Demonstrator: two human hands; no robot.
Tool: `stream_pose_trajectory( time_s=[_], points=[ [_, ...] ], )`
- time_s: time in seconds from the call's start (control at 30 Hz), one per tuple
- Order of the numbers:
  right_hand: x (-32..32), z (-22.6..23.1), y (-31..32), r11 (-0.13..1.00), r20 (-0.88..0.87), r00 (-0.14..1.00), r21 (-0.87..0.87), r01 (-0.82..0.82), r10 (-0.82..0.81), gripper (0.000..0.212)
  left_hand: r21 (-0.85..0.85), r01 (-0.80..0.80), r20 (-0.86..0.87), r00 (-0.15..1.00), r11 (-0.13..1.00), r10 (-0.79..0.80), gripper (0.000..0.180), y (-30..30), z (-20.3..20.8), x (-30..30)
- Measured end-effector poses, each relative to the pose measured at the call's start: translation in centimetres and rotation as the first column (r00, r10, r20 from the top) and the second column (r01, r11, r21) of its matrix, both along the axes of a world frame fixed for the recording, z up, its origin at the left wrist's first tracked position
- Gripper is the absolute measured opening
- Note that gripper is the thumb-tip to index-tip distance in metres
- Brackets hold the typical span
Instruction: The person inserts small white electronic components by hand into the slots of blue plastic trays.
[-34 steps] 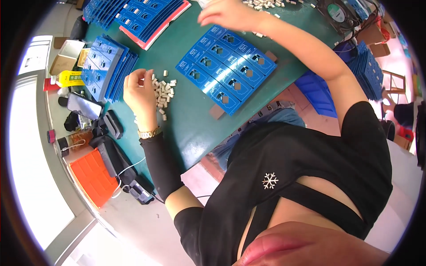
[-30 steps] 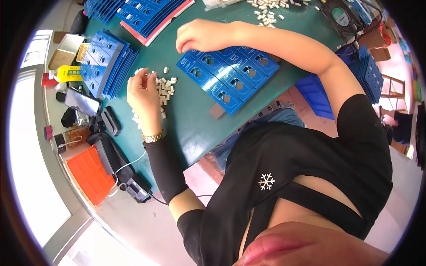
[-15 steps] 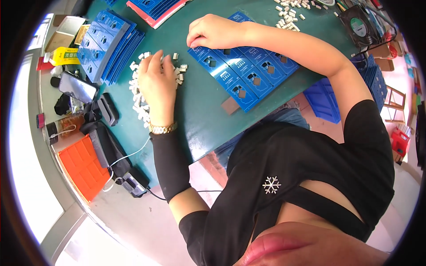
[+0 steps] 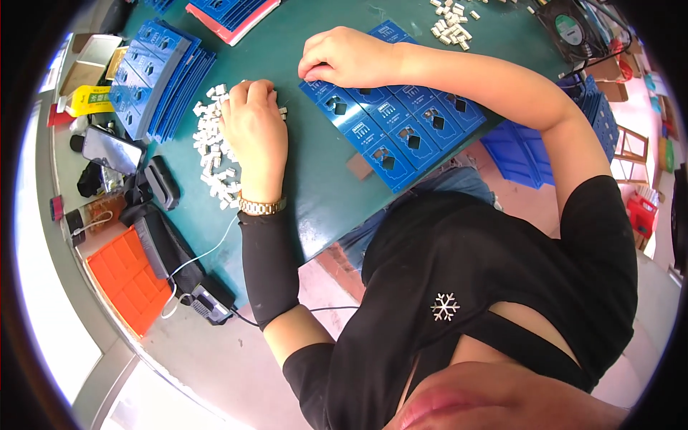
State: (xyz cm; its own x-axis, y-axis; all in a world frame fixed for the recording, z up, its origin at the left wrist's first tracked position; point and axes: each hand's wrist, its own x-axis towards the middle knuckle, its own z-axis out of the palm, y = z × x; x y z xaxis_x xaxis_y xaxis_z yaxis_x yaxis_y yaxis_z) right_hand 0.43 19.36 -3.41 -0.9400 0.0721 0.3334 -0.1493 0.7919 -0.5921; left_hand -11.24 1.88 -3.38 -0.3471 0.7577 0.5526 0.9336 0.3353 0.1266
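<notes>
My left hand (image 4: 252,132) lies palm down on the green table (image 4: 315,179), its fingers curled over the edge of a heap of small white plastic parts (image 4: 212,154); what the fingers hold is hidden. My right hand (image 4: 342,57) rests with bent fingers on the far end of a row of blue cards (image 4: 390,122), each with a small dark square in it. The fingertips press at the card's corner, and whether they pinch a part I cannot tell.
A stack of blue cards (image 4: 161,75) stands left of the heap. More white parts (image 4: 450,18) lie at the far edge. A phone (image 4: 107,149), black devices (image 4: 161,183) and an orange tray (image 4: 129,279) sit at the left. Blue bins (image 4: 516,154) are at the right.
The right hand came back from the far pile of white parts to the blue cards. The left hand settled lower onto the heap of parts.
</notes>
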Motion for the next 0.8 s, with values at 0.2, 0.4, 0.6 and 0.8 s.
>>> stream_pose_trajectory(
  time_s=[0.2, 0.4, 0.6, 0.8],
  points=[
    [0.1, 0.2, 0.3, 0.998, 0.020, 1.000, -0.054, -0.018, 0.019, 0.012, 0.004, 0.073, 0.147, 0.986, 0.997, -0.073, 0.012, -0.3, -0.1, -0.9],
    [-0.3, -0.1, 0.6, 0.996, 0.049, 0.998, -0.076, -0.038, 0.042, 0.012, 0.035, 0.133, 0.252, 0.958, 0.991, -0.137, 0.013, -0.7, 0.0, -1.6],
    [0.0, -0.3, 0.0, 0.999, -0.033, 0.999, 0.035, -0.036, 0.037, 0.014, 0.043, 0.159, 0.203, 0.965, 0.986, -0.164, 0.013, -0.8, -0.1, -1.6],
    [0.4, -0.3, -0.2, 0.994, -0.067, 0.997, 0.109, -0.034, 0.041, 0.014, 0.043, 0.169, 0.200, 0.964, 0.985, -0.174, 0.013, -0.9, -0.1, -1.7]
  ],
)
